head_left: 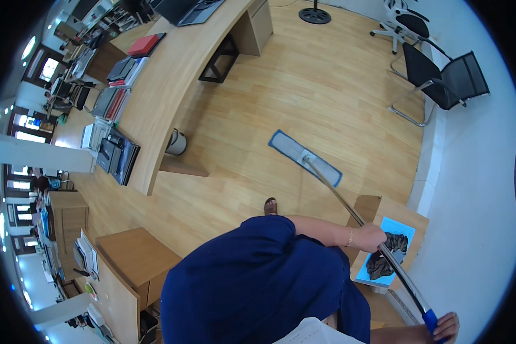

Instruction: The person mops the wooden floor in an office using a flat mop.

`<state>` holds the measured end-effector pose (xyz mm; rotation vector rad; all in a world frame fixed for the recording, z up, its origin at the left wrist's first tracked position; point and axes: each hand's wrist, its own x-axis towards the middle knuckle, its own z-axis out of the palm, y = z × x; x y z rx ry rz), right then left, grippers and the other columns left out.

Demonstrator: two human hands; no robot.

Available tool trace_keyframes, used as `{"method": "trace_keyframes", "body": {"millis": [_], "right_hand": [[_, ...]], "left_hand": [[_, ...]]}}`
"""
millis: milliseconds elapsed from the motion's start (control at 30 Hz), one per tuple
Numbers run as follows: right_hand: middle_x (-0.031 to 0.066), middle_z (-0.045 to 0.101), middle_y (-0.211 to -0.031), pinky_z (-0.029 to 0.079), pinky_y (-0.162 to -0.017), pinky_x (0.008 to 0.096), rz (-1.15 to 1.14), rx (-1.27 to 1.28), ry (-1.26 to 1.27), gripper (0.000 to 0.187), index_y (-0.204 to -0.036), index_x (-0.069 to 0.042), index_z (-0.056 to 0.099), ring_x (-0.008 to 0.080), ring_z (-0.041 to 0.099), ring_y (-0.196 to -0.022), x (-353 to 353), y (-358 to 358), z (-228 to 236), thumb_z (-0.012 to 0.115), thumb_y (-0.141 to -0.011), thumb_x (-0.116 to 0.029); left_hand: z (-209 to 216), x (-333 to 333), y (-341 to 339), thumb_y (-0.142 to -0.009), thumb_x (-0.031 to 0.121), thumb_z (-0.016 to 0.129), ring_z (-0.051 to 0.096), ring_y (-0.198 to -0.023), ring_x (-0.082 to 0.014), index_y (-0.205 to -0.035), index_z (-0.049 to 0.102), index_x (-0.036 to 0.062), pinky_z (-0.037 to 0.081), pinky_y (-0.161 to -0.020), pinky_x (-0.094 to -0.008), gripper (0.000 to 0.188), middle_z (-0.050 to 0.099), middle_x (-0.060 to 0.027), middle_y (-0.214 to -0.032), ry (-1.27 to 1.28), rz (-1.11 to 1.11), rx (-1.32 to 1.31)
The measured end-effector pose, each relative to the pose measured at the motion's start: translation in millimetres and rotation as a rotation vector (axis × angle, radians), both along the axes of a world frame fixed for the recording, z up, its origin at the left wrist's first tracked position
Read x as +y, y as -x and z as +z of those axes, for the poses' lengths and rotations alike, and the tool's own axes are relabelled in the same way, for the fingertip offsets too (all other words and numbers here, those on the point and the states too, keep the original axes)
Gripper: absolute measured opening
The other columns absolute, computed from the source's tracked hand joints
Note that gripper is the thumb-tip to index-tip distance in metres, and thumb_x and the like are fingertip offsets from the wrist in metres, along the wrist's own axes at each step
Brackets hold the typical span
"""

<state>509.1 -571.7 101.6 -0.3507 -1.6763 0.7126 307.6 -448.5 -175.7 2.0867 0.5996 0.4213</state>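
A flat mop with a long metal pole [338, 196] runs from the floor up to the lower right. Its wide grey head with a blue edge [292, 150] lies flat on the wooden floor. Partway along the pole, my left hand [371, 237], with a bracelet at the wrist, is wrapped round it. At the pole's top end my right hand [446, 328] closes on the blue grip [431, 322]. Beneath the pole, near my left hand, a light-blue tray [403, 226] with dark crumpled material [379, 267] sits on a wooden cabinet [415, 221].
A long desk [172, 74] with folders and a laptop [183, 11] stands at left, a bin [178, 143] beneath it. Black chairs [458, 80] line the right wall [476, 172]. A round stand base [315, 15] is at the back. My foot [270, 205] shows ahead.
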Motion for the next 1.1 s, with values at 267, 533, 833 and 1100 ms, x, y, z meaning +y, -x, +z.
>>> {"method": "trace_keyframes", "body": {"millis": [267, 533, 833, 1100], "right_hand": [[-0.0041, 0.057, -0.061, 0.043, -0.060, 0.0289, 0.149, 0.269, 0.359, 0.016, -0.083, -0.020, 0.061, 0.0105, 0.055, -0.056, 85.7, 136.1, -98.8, 0.067, -0.078, -0.034], [0.0061, 0.061, -0.068, 0.040, -0.091, 0.0522, 0.330, 0.049, 0.563, 0.025, -0.081, -0.009, 0.062, 0.0259, 0.062, -0.071, 111.2, 336.8, -122.7, 0.062, -0.084, -0.033], [0.0097, 0.063, -0.077, 0.039, -0.094, 0.0482, 0.362, -0.195, 0.577, 0.012, -0.082, -0.002, 0.066, 0.0277, 0.061, -0.090, 108.9, 373.1, -164.4, 0.065, -0.079, -0.014], [0.0128, 0.064, -0.077, 0.046, -0.082, 0.0387, 0.130, -0.316, 0.718, 0.013, -0.084, 0.002, 0.066, 0.0297, 0.060, -0.089, 41.3, 245.6, -145.7, 0.064, -0.075, -0.006]], "left_hand": [[-66.9, 45.6, 212.7, -0.065, 0.017, 0.061, 0.060, -0.068, -0.0367, -0.070, 0.065, 0.0090, 0.047, -0.059, -0.0466, 0.010, 0.062, -0.0157, -0.070, -0.033, 0.263, 0.326], [-103.2, 53.6, 435.0, -0.064, 0.012, 0.059, 0.057, -0.067, -0.0380, -0.066, 0.056, 0.0085, 0.044, -0.058, -0.0469, 0.005, 0.056, -0.0159, -0.064, -0.141, 0.476, 0.375], [-137.5, 39.7, 484.9, -0.072, 0.017, 0.059, 0.059, -0.086, -0.0308, -0.070, 0.061, 0.0124, 0.043, -0.072, -0.0449, 0.006, 0.063, -0.0086, -0.078, -0.142, 0.800, 0.650], [-125.2, 6.9, 351.3, -0.072, 0.018, 0.059, 0.060, -0.089, -0.0281, -0.076, 0.066, 0.0149, 0.042, -0.073, -0.0435, 0.009, 0.065, -0.0074, -0.081, -0.144, 0.612, 0.900]]}}
